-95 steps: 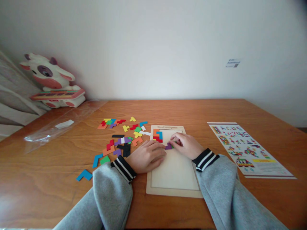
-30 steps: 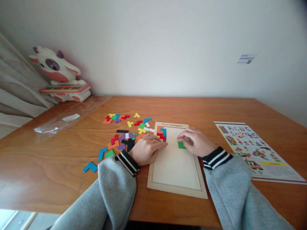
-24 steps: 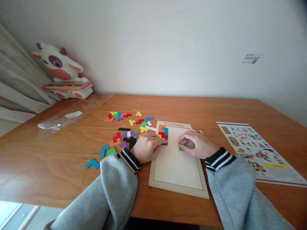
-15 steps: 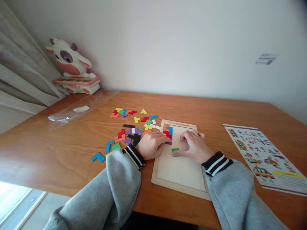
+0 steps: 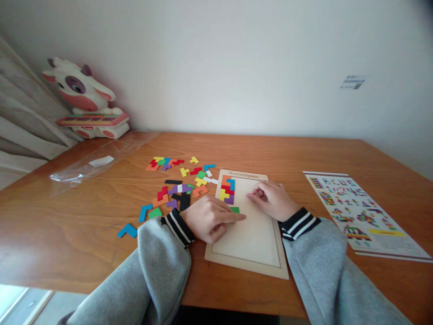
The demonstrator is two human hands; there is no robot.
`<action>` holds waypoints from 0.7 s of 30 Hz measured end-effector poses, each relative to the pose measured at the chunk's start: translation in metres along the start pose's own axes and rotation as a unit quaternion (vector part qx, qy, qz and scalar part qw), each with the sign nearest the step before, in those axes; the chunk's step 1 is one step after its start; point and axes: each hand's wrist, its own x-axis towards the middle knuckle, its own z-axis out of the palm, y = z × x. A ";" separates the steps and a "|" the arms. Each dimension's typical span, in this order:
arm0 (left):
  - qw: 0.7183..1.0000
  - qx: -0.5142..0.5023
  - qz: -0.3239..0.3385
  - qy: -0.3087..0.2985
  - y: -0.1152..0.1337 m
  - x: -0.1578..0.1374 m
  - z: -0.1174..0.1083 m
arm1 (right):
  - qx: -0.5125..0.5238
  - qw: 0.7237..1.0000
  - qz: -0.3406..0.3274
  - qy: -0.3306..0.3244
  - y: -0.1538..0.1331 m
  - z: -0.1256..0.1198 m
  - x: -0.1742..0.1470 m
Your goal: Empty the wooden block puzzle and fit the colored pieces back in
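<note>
A wooden puzzle tray (image 5: 250, 266) lies on the table with its framed recess facing up. In its upper left corner sit orange, blue, red, yellow and purple puzzle pieces (image 5: 227, 189) packed together. Just below them is a green puzzle piece (image 5: 234, 210), partly covered by my left hand (image 5: 208, 219). That hand's index finger is stretched out across the green piece's lower edge, and its other fingers are curled with no piece visible in them. My right hand (image 5: 273, 198) rests over the tray's right side, fingers curled in, nothing visible between them.
Several loose coloured pieces (image 5: 179, 188) are scattered left of the tray. A printed pattern sheet (image 5: 363, 212) lies to the right. Clear plastic packaging (image 5: 101, 161) and a toy cow with a keyboard (image 5: 84, 101) are at the back left, by the curtain (image 5: 23, 117).
My right hand has let go of the green piece and drawn its fingers in. My left hand has moved down from the packed pieces onto the green one. The view has shifted right.
</note>
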 end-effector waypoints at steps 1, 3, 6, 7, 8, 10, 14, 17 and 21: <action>1.000 0.014 -0.011 0.002 0.000 -0.001 -0.001 | 0.002 1.000 -0.002 -0.003 0.000 0.001 0.000; 0.999 0.033 -0.014 0.013 0.000 -0.002 -0.003 | 0.007 1.000 -0.006 -0.005 0.000 0.002 0.000; 0.999 0.022 0.019 0.020 0.002 0.001 -0.004 | 0.017 1.000 -0.010 -0.006 0.000 0.002 0.001; 0.999 0.015 0.024 0.014 0.003 0.002 -0.004 | 0.019 1.000 -0.011 -0.005 0.000 0.002 0.001; 1.000 0.012 0.023 0.005 0.004 0.003 -0.004 | 0.019 1.000 -0.011 -0.004 0.001 0.002 0.001; 1.000 0.011 0.011 -0.014 0.005 0.004 -0.004 | 0.020 1.000 -0.008 -0.003 0.001 0.002 0.002; 0.999 0.032 -0.007 -0.013 0.001 -0.001 -0.006 | 0.034 0.999 -0.008 -0.012 0.002 0.002 0.002; 0.998 0.056 -0.017 -0.009 -0.004 -0.007 -0.008 | 0.038 0.999 -0.014 -0.016 0.003 0.002 0.003; 0.995 0.094 -0.036 0.006 -0.009 -0.011 -0.011 | 0.092 0.995 -0.006 -0.026 0.009 -0.005 0.002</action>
